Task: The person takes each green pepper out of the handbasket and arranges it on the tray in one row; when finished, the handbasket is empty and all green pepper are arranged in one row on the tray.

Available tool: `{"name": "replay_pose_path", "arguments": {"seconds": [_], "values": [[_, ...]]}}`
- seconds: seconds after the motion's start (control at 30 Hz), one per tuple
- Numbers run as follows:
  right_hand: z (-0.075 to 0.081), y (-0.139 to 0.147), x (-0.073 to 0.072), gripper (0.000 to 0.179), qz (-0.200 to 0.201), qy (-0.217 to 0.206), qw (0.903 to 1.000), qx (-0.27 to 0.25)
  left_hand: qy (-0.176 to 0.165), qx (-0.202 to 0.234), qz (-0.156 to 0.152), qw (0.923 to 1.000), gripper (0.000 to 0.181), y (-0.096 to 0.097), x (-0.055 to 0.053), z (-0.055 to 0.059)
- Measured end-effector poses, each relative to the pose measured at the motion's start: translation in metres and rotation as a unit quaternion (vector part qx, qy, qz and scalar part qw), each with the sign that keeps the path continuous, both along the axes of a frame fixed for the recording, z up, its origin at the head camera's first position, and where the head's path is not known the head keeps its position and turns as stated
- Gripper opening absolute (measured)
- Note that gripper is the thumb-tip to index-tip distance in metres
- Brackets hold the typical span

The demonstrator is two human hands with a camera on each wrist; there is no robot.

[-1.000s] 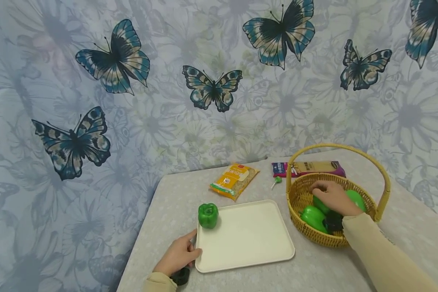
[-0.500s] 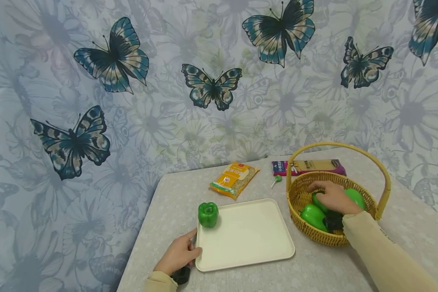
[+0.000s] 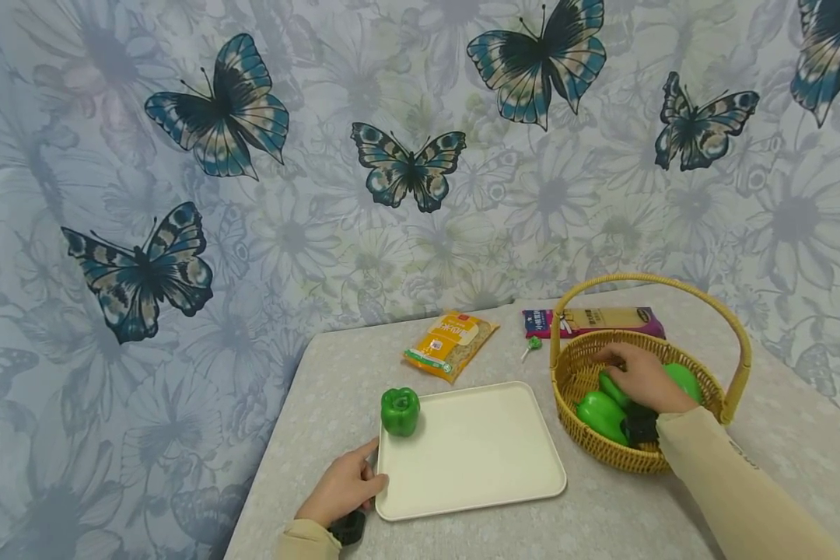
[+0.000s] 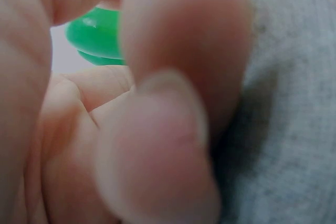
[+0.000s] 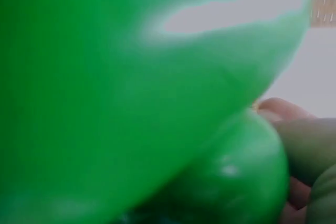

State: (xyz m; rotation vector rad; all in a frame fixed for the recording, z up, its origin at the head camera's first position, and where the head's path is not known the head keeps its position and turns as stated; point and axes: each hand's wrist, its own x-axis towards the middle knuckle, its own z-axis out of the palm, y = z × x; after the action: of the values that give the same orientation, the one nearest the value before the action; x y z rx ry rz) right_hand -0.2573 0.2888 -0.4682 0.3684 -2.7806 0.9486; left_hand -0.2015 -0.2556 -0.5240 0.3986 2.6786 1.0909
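My left hand (image 3: 341, 486) holds the left edge of a cream rectangular tray (image 3: 472, 451), its thumb on the rim. A green bell pepper (image 3: 400, 412) stands upright in the tray's far left corner. Inside the yellow wicker basket (image 3: 582, 438), my right hand (image 3: 640, 377) grips a green pepper (image 3: 612, 387), partly hidden beneath the hand. Another green pepper (image 3: 600, 414) lies in front of it, and one more pepper (image 3: 684, 381) is at the basket's right side. In the right wrist view, curled fingertips (image 5: 296, 135) meet the smaller-looking pepper (image 5: 236, 171) behind a large blurred one.
Behind the tray lies an orange packet of grain (image 3: 451, 346). A green lollipop (image 3: 533, 344) and a long purple packet (image 3: 595, 320) lie behind the basket's left side. The basket's tall handle (image 3: 647, 278) arches over my right hand. A butterfly-patterned wall backs the table.
Almost everything holds still. My right hand shifts only slightly over the pepper in the basket; the left hand and tray stay put.
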Motion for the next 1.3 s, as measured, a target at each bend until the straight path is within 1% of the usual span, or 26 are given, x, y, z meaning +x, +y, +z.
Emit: {"name": "replay_pose_path", "arguments": {"seconds": [0.1, 0.17, 0.3, 0.37, 0.63, 0.73, 0.87, 1.1, 1.3], "values": [[-0.001, 0.0001, 0.0004, 0.022, -0.002, -0.002, 0.9999, 0.01, -0.001, 0.005, -0.001, 1.0, 0.079, 0.0002, 0.0004, 0.0007], [-0.0014, 0.0003, 0.001, 0.026, 0.0, -0.013, 0.9998, 0.015, -0.004, 0.007, 0.0, 1.0, 0.079, 0.0002, 0.0007, 0.001], [-0.0017, 0.0001, 0.0022, 0.034, 0.002, -0.042, 0.9991, 0.007, -0.002, 0.01, 0.0, 0.9999, 0.079, 0.0001, 0.0009, 0.0017], [-0.0006, -0.001, 0.0037, 0.037, 0.004, -0.049, 0.9988, 0.004, -0.004, 0.009, 0.001, 0.9999, 0.079, 0.0, 0.0011, 0.002], [0.002, -0.0033, 0.0056, 0.038, 0.021, -0.027, 0.9994, 0.01, -0.002, 0.009, 0.0, 1.0, 0.078, -0.0004, 0.0014, 0.0022], [0.002, -0.0035, 0.0057, 0.035, 0.029, -0.019, 0.9994, 0.01, -0.001, 0.011, -0.002, 0.9999, 0.078, -0.0005, 0.0014, 0.0019], [0.002, -0.0043, 0.0061, 0.031, 0.033, -0.025, 0.9991, 0.011, 0.001, 0.013, -0.003, 0.9999, 0.078, -0.0009, 0.0012, 0.0007], [0.0022, -0.0056, 0.0081, 0.04, 0.038, -0.039, 0.9984, 0.016, -0.001, 0.011, -0.001, 0.9999, 0.078, -0.0009, 0.0012, 0.0002], [0.0001, -0.0042, 0.0069, 0.043, 0.041, -0.034, 0.9986, 0.008, -0.002, 0.009, 0.006, 0.9999, 0.079, 0.0005, 0.0014, 0.0012]]}}
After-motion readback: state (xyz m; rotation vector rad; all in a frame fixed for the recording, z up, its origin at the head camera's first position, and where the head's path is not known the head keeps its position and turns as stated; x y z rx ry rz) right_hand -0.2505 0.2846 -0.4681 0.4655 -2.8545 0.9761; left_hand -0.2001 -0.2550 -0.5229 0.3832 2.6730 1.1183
